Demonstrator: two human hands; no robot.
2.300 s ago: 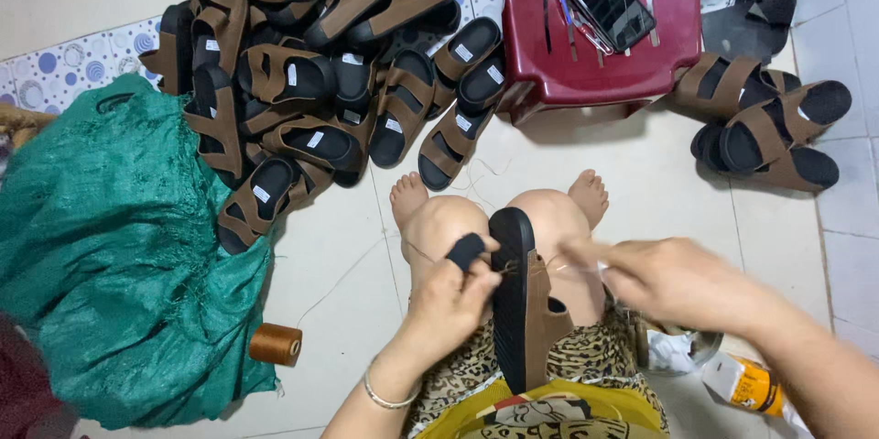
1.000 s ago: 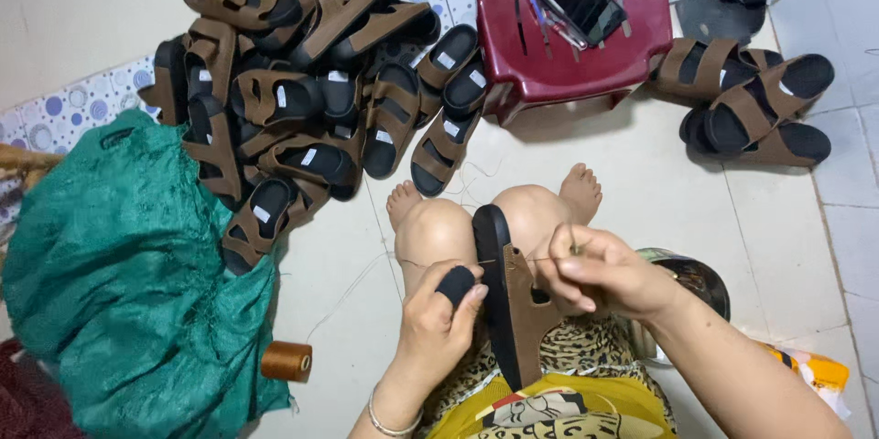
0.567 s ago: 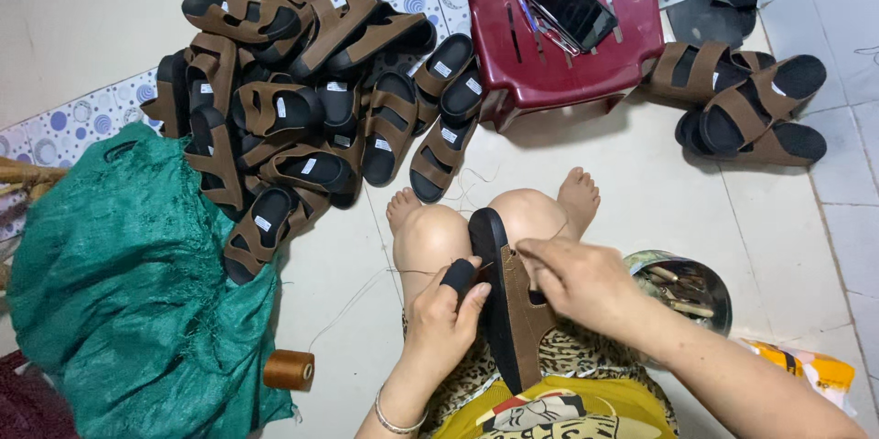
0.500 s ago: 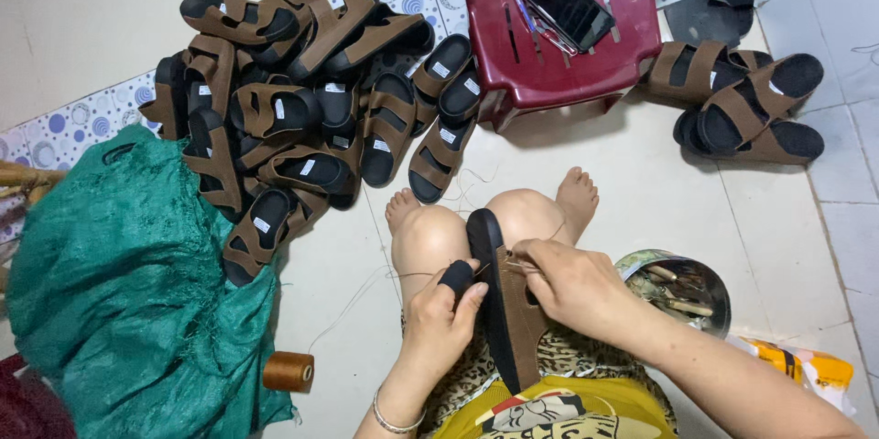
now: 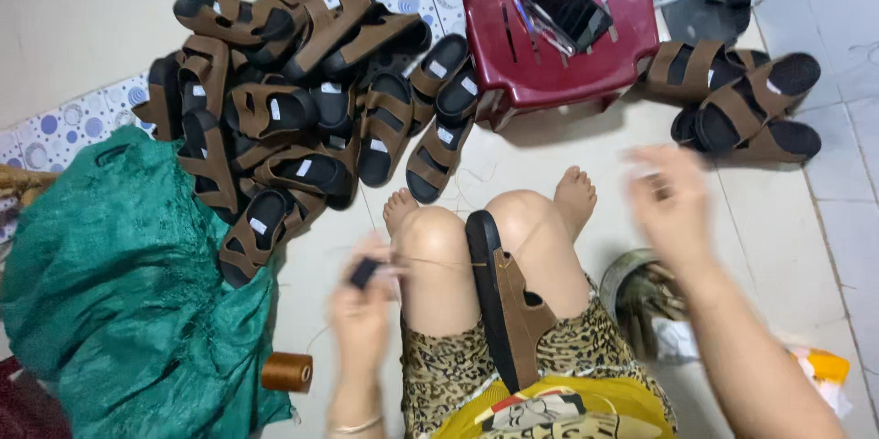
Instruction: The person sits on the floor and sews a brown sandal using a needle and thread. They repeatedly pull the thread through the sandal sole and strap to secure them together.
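- Floor (image 5: 806, 219): pale tiles; a patterned strip with blue circles runs along the cream wall, beyond the hands.
- Left hand (image 5: 362, 311): blurred, raised beside the left knee, pinching a small dark piece (image 5: 364, 271); a thin thread (image 5: 430, 262) runs from it toward the sandal.
- Right hand (image 5: 673, 205): blurred, lifted well out to the right, above a round tin (image 5: 641, 297) on the floor; whether it holds anything cannot be told.
- Brown sandal (image 5: 508, 306): clamped on edge between the knees, between the two hands.
- Sandal heap (image 5: 293, 128): ahead of the left hand.
- Green sack (image 5: 119, 283): left of the left hand; brown thread spool (image 5: 287, 371) just beside it.
- Red plastic stool (image 5: 549, 32): ahead, between the hands, carrying a dark flat object (image 5: 563, 4).
- Further sandals (image 5: 742, 100): beyond the right hand.
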